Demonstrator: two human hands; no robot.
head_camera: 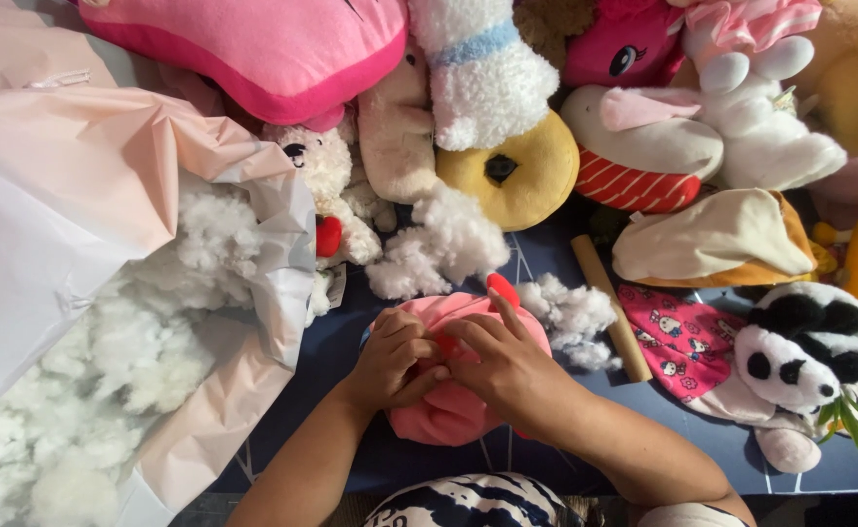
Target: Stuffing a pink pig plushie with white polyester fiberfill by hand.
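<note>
- On the dark blue mat (546, 259), low in the middle of the view, lies a pink plush toy (448, 415), a soft rounded cloth body with a red tab at its top edge.
- The left hand (397, 359) is clenched on a fold of the pink cloth; the right hand (507, 369) lies over the toy, fingers pinching at the same spot beside the left.
- The toy looks light, limp and easily squashed, not fragile or slippery; I judge it best held by bunched cloth near the opening, or cupped from below.
- Loose white stuffing (438, 244) lies just above the toy, another tuft to its right.
- A cardboard tube (609, 304) lies slantwise near the right hand.
- To the left, a pale bag (107, 166) gapes open, full of stuffing.
- Farther out lie a panda toy (809, 356), a yellow ring-shaped plush (531, 166) and other soft toys.
</note>
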